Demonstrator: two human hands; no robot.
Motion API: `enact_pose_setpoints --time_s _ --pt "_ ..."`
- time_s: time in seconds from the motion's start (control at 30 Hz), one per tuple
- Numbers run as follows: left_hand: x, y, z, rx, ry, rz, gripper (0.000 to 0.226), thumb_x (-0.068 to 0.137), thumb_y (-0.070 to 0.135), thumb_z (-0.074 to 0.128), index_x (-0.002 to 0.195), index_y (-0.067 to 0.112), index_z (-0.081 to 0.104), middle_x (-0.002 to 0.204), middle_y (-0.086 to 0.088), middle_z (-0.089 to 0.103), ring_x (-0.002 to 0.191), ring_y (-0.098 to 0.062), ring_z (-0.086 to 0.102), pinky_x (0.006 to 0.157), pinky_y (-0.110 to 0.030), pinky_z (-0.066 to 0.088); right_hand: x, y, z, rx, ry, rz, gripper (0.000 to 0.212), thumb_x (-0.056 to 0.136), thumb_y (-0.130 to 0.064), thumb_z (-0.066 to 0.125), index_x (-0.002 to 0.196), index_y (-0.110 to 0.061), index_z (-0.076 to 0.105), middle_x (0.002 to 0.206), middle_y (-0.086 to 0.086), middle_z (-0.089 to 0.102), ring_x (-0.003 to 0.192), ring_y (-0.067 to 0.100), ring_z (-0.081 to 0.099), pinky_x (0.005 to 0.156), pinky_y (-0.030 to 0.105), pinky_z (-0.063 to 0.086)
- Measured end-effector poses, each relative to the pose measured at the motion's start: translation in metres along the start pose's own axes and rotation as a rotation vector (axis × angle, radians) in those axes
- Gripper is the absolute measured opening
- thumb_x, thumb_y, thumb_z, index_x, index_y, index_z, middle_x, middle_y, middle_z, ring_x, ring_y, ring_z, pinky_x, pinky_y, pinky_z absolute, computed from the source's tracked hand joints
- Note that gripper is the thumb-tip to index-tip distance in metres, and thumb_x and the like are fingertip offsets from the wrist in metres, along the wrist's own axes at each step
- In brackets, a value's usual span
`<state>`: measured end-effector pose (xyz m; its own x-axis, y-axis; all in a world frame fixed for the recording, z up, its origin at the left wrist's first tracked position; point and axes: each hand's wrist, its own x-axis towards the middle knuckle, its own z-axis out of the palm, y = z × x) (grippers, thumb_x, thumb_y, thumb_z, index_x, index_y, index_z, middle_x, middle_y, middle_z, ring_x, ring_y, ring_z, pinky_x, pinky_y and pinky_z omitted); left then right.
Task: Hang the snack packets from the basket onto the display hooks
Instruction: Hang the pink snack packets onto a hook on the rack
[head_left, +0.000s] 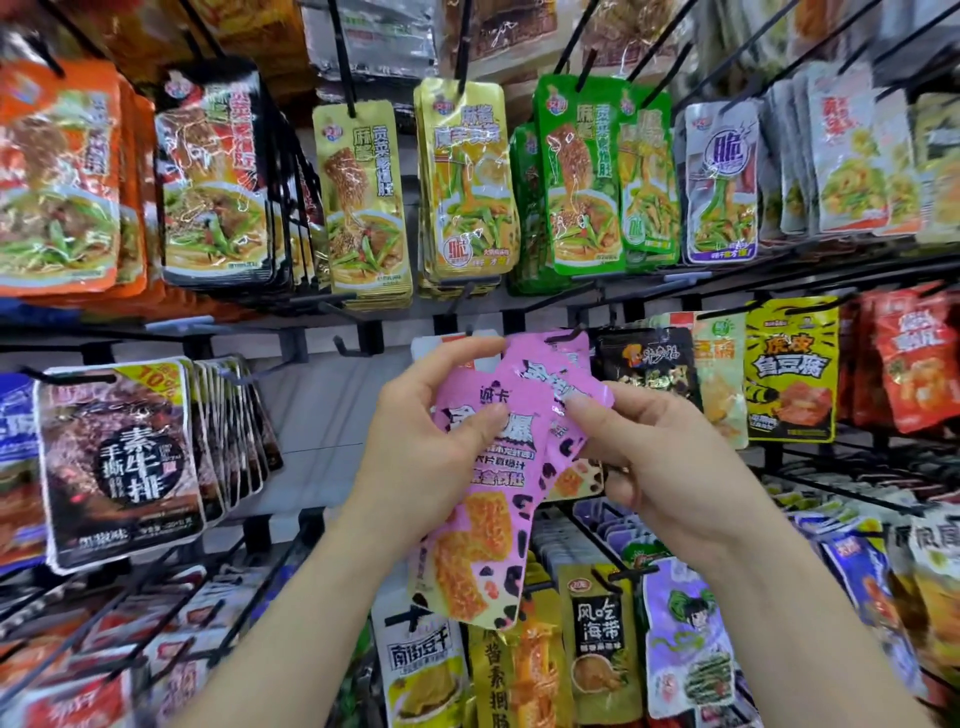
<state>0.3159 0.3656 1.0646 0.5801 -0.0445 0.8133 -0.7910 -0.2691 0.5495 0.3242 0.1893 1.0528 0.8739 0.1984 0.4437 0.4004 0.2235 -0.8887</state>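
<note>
Both hands hold a fanned bunch of pink snack packets before the display hooks. The left hand grips the front packet, glossy pink with black spots and orange food pictures. The right hand pinches the packets behind.

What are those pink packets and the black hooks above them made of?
The pink packets look like thin, glossy plastic film: they crinkle and catch bright glare. The black hooks are likely metal wire with a dark matte coating: thin, straight rods carrying stacked packets without sagging.
</note>
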Motion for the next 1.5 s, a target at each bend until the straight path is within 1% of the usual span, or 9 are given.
enact_pose_setpoints --time_s 0.23,0.43,0.57,0.7,0.9,1.03,1.27,1.4,1.5 --pt "-0.011 -0.003 0.013 -0.096 0.143 -0.200 0.017 0.083 0.013 0.072 0.078 0.029 0.073 0.077 -0.011 0.073 0.068 -0.019 0.061 0.069 -0.043 0.053 -0.004 -0.006 0.013 0.331 0.068 0.013 0.015 0.094 -0.009 0.056 0.087 -0.011 0.070 0.078 0.004 0.070 0.059 0.011 0.066 0.046 0.022 0.054" --pt "-0.013 -0.007 0.016 0.129 0.147 -0.143 0.027 0.085 0.011 0.071 0.070 0.032 0.068 0.066 0.019 0.065 0.064 0.000 0.057 0.065 -0.020 0.045 -0.003 -0.002 0.014 -0.036 0.294 -0.287 0.005 0.089 -0.012 0.068 0.089 -0.017 0.067 0.069 0.003 0.071 0.052 0.012 0.063 0.043 0.023 0.050" --pt "-0.002 0.000 0.013 0.085 0.164 -0.137 0.035 0.084 -0.003 0.063 0.069 0.028 0.066 0.058 0.017 0.055 0.056 -0.010 0.045 0.055 -0.020 0.037 0.003 -0.005 0.006 -0.211 0.398 -0.463 0.022 0.088 -0.009 0.069 0.087 -0.027 0.056 0.076 0.018 0.065 0.052 0.031 0.056 0.040 0.023 0.048" --pt "0.012 0.016 0.027 0.182 0.052 -0.051 0.034 0.085 -0.004 0.051 0.081 0.022 0.073 0.043 0.014 0.045 0.040 -0.004 0.034 0.042 -0.013 0.025 0.025 -0.014 0.001 -0.216 0.410 -0.486 0.014 0.088 -0.008 0.068 0.080 -0.020 0.065 0.083 0.017 0.062 0.054 0.016 0.055 0.045 0.027 0.053" --pt "0.039 0.011 0.038 0.497 0.005 0.013 0.036 0.092 0.025 0.055 0.122 0.044 0.062 0.064 0.013 0.058 0.059 -0.005 0.048 0.064 -0.027 0.043 0.048 -0.013 -0.001 -0.223 0.415 -0.431 0.018 0.087 -0.007 0.069 0.082 -0.025 0.069 0.085 0.002 0.067 0.061 0.023 0.068 0.049 0.030 0.057" --pt "0.042 0.009 0.036 0.558 -0.020 0.021 0.037 0.092 0.027 0.053 0.122 0.047 0.061 0.077 0.012 0.069 0.059 -0.005 0.052 0.068 -0.027 0.049 0.048 -0.013 -0.002 -0.220 0.416 -0.411 0.016 0.087 -0.008 0.070 0.086 -0.024 0.070 0.092 0.000 0.069 0.064 0.020 0.071 0.051 0.028 0.057" --pt "0.050 -0.002 0.042 0.514 -0.060 0.009 0.036 0.089 0.023 0.056 0.121 0.036 0.065 0.062 0.015 0.058 0.056 -0.005 0.051 0.062 -0.027 0.047 0.052 -0.007 -0.004 -0.135 0.400 -0.298 0.015 0.088 -0.005 0.068 0.098 -0.015 0.072 0.098 0.007 0.067 0.057 0.015 0.070 0.052 0.025 0.057" --pt "0.051 -0.012 0.041 0.563 -0.079 -0.018 0.042 0.087 0.025 0.054 0.127 0.036 0.061 0.063 0.016 0.057 0.060 -0.006 0.052 0.070 -0.035 0.054 0.056 -0.006 -0.001 -0.214 0.393 -0.241 0.019 0.091 -0.005 0.063 0.107 -0.014 0.069 0.095 -0.002 0.065 0.050 0.016 0.068 0.052 0.030 0.059" --pt "0.052 -0.016 0.041 0.582 -0.089 -0.024 0.045 0.086 0.026 0.055 0.130 0.038 0.058 0.057 0.015 0.051 0.058 -0.007 0.049 0.072 -0.035 0.054 0.056 -0.003 -0.005 -0.466 0.409 -0.287 0.025 0.090 -0.014 0.065 0.114 -0.021 0.067 0.105 -0.004 0.067 0.065 0.018 0.071 0.059 0.030 0.058"
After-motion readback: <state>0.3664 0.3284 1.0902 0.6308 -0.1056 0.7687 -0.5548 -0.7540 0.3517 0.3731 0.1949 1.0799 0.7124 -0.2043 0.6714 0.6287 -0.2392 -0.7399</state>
